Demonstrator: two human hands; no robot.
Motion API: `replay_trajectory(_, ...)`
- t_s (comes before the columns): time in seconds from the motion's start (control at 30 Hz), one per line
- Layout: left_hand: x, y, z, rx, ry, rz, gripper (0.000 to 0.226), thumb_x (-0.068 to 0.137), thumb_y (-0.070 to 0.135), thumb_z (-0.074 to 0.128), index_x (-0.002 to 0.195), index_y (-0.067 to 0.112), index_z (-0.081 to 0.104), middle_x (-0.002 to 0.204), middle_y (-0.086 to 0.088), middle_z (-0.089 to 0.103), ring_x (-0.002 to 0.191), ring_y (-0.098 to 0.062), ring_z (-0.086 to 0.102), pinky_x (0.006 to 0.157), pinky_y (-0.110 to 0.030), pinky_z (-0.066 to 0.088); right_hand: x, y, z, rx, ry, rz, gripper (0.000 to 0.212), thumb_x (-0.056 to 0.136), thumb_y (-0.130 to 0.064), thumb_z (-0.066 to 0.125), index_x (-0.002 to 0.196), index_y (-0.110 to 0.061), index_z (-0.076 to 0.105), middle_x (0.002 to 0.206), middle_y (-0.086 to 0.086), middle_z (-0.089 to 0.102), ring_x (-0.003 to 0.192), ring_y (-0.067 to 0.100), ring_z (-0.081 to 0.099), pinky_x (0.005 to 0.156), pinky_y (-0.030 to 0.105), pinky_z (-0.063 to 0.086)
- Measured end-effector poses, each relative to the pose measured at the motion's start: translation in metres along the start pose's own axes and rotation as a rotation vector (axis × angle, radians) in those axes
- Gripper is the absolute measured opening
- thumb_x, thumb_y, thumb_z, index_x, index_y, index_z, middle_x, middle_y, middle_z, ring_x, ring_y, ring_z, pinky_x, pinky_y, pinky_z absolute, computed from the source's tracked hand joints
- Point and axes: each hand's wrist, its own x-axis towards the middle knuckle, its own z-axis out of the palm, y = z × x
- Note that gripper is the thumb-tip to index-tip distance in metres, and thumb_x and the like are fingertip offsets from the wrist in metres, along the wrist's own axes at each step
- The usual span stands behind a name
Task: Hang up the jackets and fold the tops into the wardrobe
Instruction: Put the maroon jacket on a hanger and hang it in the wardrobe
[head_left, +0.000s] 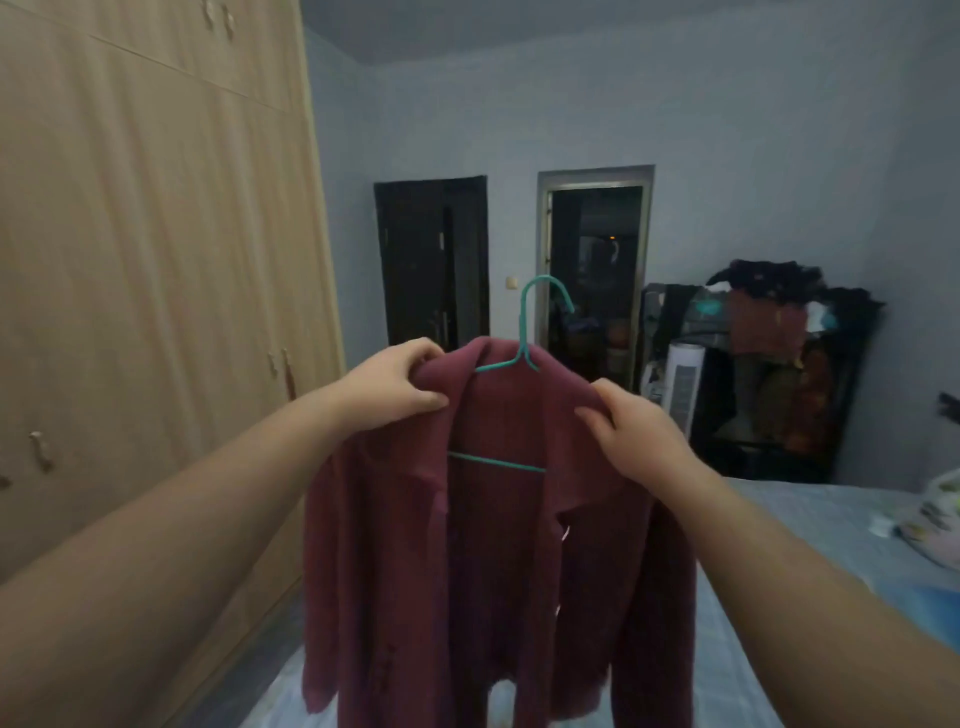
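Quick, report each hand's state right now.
Left hand: grips the shoulder of the maroon knit jacket.
Right hand: grips its other shoulder.

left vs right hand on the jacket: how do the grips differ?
The left hand sits higher, bunching cloth by the collar; the right hand is lower, on the shoulder slope. The left hand's fingers curl over the cloth's top edge; the right hand shows mostly its back. Both pinch the maroon jacket, which hangs on the teal hanger.

Closed wardrobe (156, 260) doors blocking left, bed (779, 545) below, open air ahead
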Motion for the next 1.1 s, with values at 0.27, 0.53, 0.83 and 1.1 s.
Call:
replay_trajectory(0.27,-0.025,0.010,0.019,0.508,0.195,0.112,0.064,0.084,0.043,0.067,0.133,0.016,0.036,0.117,-0.009,0.052,0.107,-0.032,0.055,0.092,-0.047,0.047,0.021,-0.058,0.015,-0.041,0.001,-0.141,0.022,0.098,-0.044,0.047,0.094,-0.023,0.047,0.084,0.002,0.065,0.082,0.035,0.062,0.063,0.037,0.042)
replay_trajectory(0.53,-0.084,-0.038,-0.059,0.365,0.172,0.049,0.026,0.093,0.039,0.061,0.113,0.027,0.050,0.108,0.000,0.066,0.101,-0.025,0.063,0.083,-0.038,0.050,0.019,-0.074,0.020,0.032,0.078,-0.134,0.014,0.096,-0.043,0.052,0.096,-0.029,0.052,0.077,-0.007,0.061,0.080,0.028,0.063,0.063,0.035,0.042)
replay_trajectory(0.83,-0.175,-0.057,-0.104,0.587,0.493,0.065,0.032,0.087,0.045,0.062,0.108,0.025,0.050,0.100,0.003,0.063,0.094,-0.029,0.064,0.068,-0.038,0.051,0.013,-0.223,0.056,0.183,-0.002,-0.338,0.012,0.096,-0.042,0.052,0.102,-0.032,0.051,0.085,-0.006,0.066,0.082,0.022,0.063,0.073,0.041,0.053)
replay_trajectory(1.1,-0.316,-0.098,-0.294,-0.205,0.113,-0.224,0.023,0.102,0.036,0.048,0.113,0.026,0.065,0.086,-0.009,0.071,0.067,-0.022,0.067,0.054,-0.031,0.051,0.000,-0.357,0.081,0.455,-0.057,-0.496,0.007,0.096,-0.025,0.055,0.094,-0.018,0.057,0.078,-0.010,0.061,0.073,0.003,0.059,0.066,0.026,0.045)
